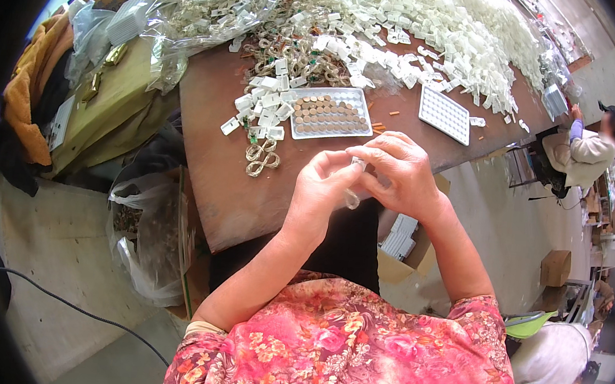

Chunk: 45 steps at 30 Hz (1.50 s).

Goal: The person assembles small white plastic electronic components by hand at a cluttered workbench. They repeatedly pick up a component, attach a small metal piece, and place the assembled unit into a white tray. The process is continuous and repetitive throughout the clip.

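Above the table's near edge, my left hand (316, 187) and my right hand (401, 172) meet, fingertips pinched together. Between them is a small white plastic case (357, 162), mostly covered by the fingers. A pale wire loop (352, 200) hangs just below it. Beyond the hands lies a white tray (335, 134) partly filled with coin cells (321, 108). To its left is a heap of small white cases (260, 105), some joined to coiled wires. One figure-eight wire bundle (261, 159) rests in front of that heap.
A large pile of white cases (436, 29) covers the table's far side. Coiled wires (293, 54) lie beside it. A white pocketed tray (443, 115) sits to the right. Under the table edge stands an open carton (395, 267). Another person (592, 153) sits at far right.
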Available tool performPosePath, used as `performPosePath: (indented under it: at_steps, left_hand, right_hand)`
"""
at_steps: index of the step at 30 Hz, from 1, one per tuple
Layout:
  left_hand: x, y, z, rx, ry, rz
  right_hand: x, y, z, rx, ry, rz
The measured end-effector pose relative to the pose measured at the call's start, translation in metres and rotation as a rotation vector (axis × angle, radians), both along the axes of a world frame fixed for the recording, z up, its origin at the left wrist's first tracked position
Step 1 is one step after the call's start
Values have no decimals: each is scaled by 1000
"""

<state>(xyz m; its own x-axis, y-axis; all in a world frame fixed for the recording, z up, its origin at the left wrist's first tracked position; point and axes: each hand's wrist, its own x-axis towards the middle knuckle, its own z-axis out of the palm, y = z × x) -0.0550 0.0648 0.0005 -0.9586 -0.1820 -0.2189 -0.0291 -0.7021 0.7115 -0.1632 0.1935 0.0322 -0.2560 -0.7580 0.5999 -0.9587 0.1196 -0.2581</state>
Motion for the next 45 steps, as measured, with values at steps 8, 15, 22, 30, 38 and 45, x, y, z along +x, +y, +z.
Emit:
performPosePath:
  at_steps: [8, 15, 22, 30, 38, 45]
  left_hand:
    - [0, 1, -11, 92, 26, -33]
    - [3, 0, -12, 380, 118, -118]
    - [1, 6, -16, 605, 113, -101]
    - [-13, -3, -31, 479, 280, -21]
    - [-22, -10, -50, 355, 390, 65]
    - [-20, -11, -50, 365, 436, 71]
  right_hand:
    - [-3, -1, -4, -57, 74, 86]
    - [1, -3, -15, -156, 81, 18]
    - [9, 0, -13, -177, 58, -8]
    - [7, 12, -16, -90, -548, -50]
    - [-60, 19, -40, 76, -218, -454]
    - [-81, -3, -37, 377, 145, -356]
